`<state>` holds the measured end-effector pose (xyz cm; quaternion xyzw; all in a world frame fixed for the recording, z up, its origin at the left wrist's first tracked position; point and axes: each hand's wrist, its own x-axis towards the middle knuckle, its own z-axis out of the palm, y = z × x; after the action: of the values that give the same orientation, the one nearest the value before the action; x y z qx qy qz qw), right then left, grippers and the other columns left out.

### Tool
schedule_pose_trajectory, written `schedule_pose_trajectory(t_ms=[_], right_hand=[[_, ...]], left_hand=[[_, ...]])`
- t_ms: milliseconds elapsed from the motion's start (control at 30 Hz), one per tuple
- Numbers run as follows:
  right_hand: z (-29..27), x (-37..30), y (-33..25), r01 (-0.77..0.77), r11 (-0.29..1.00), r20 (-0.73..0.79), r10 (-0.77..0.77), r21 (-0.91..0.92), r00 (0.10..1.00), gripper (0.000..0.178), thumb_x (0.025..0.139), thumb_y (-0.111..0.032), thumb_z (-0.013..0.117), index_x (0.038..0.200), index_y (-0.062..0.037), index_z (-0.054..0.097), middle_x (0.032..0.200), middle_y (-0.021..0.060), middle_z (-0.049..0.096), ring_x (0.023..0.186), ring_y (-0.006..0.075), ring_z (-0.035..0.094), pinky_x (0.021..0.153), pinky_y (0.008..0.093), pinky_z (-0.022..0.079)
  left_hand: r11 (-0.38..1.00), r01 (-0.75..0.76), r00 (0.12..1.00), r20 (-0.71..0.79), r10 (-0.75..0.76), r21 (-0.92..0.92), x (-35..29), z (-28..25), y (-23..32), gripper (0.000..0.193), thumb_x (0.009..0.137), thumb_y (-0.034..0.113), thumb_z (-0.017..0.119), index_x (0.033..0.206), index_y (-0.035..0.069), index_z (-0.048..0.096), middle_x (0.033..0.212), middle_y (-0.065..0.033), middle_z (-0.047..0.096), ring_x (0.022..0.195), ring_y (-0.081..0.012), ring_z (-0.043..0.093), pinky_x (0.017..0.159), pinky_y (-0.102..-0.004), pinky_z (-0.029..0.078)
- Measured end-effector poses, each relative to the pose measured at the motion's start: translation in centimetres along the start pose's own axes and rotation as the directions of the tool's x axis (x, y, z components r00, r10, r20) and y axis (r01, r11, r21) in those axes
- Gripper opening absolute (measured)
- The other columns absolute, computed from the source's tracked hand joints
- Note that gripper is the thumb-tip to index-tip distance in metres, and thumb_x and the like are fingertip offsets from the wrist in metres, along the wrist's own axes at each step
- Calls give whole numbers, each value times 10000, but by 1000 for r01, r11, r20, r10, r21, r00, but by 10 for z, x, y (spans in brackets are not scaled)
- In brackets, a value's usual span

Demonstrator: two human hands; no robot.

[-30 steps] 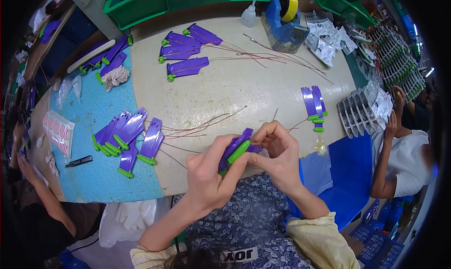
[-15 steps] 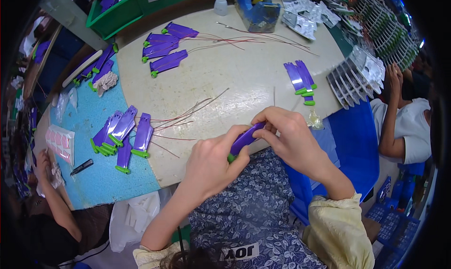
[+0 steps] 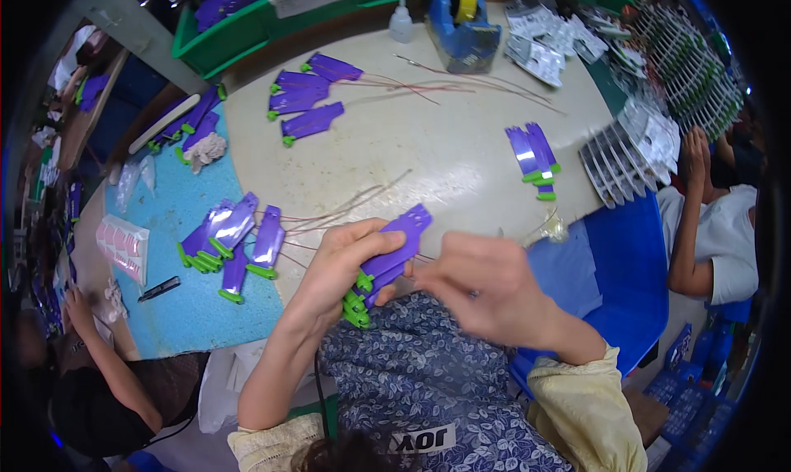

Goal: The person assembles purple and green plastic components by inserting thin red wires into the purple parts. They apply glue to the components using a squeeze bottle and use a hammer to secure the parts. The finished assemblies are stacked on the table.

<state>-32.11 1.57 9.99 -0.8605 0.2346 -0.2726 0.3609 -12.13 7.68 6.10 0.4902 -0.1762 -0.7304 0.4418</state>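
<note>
My left hand (image 3: 342, 262) grips a small stack of flat purple plastic pieces (image 3: 402, 240) with green ends (image 3: 356, 303), its thumb on top. The stack is tilted, green ends toward me. Close to its right side is my right hand (image 3: 486, 287), smeared by motion, thumb and finger pinched together. A thin reddish line like a wire shows by those fingertips, but what they hold is not clear. Left of my hands, several similar purple pieces (image 3: 269, 237) with green ends lie on the blue mat, with thin red and dark wires (image 3: 329, 212) trailing right.
More wired purple pieces (image 3: 301, 93) lie farther back, and a few (image 3: 535, 155) at the right. Around them are a green bin (image 3: 247, 44), a squeeze bottle (image 3: 400, 23), a tape dispenser (image 3: 464, 39), silvery parts (image 3: 540, 52) and a blue bin (image 3: 638, 258). Other people sit at both sides.
The purple piece earlier held in both hands has given way to a visible stack in my left hand, its broad side showing. My right hand has moved slightly down, apart from the stack's top.
</note>
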Motion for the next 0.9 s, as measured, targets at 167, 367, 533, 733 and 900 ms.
schedule_pose_trajectory(t_ms=[167,367,533,733,900], right_hand=[[34,115,73,120,991,-130,-126,-56,983,399,773,-88,780,1155,-43,676,935,140,653,861,303,607,816,394,489],[87,139,116,120,951,41,-113,-283,993,545,746,-90,774,1264,-53,606,1163,154,607,1150,336,535,959,447,445],[10,65,96,-121,956,-196,69,-268,978,443,767,-58,751,1188,-14,621,1084,172,616,1059,364,579,889,453,477],[-59,13,128,-630,640,-439,459,-440,773,208,799,-59,746,949,54,656,891,192,649,781,309,669,708,413,525],[-39,45,80,-615,733,-150,670,290,727,152,857,-21,727,958,48,636,743,69,673,660,155,696,557,290,543]], left_hand=[[884,-180,899,-292,325,431,-19,-40,-13,152,946,143,654,969,-5,680,764,-92,697,491,-97,583,455,-251,447],[391,-209,750,-110,652,896,-35,-60,0,178,878,99,707,1020,-2,671,914,-177,708,807,-363,690,699,-388,525],[346,-243,826,5,564,906,-43,-50,-2,195,883,56,682,1069,14,646,840,-172,707,734,-326,706,632,-386,528],[167,-402,824,276,494,900,-18,-24,2,247,898,110,671,1130,57,605,829,-134,698,692,-300,694,564,-399,523],[441,-522,853,453,260,730,-37,-13,2,212,891,154,704,1070,53,653,824,-142,698,733,-311,693,618,-378,535]])
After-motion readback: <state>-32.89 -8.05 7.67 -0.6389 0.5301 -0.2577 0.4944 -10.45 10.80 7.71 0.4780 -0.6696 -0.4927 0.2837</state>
